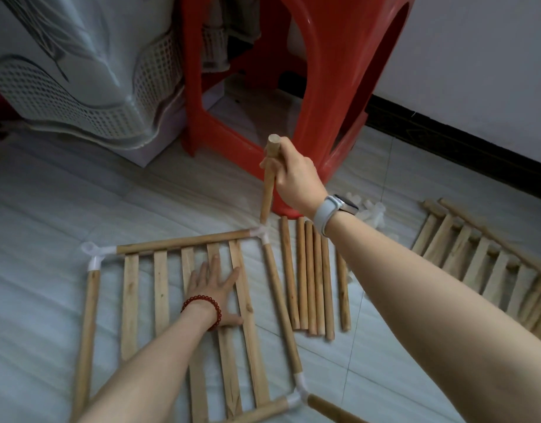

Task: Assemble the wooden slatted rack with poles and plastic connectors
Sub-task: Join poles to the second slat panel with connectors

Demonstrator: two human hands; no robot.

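A wooden slatted panel [159, 288] lies flat on the floor, framed by round poles joined with white plastic corner connectors. My left hand [212, 285] rests flat on its slats, fingers spread. My right hand [293, 175] grips an upright wooden pole [268, 190] whose lower end sits in the far right corner connector [261, 232]. Another white connector [93, 253] marks the far left corner, and a third [298, 395] the near right one, with a pole sticking out of it toward me.
Several loose poles [309, 276] lie side by side right of the panel. A second slatted panel [489, 264] lies at far right, with loose white connectors [373, 213] near it. A red plastic stool [333, 87] and a white perforated basket [80, 96] stand behind.
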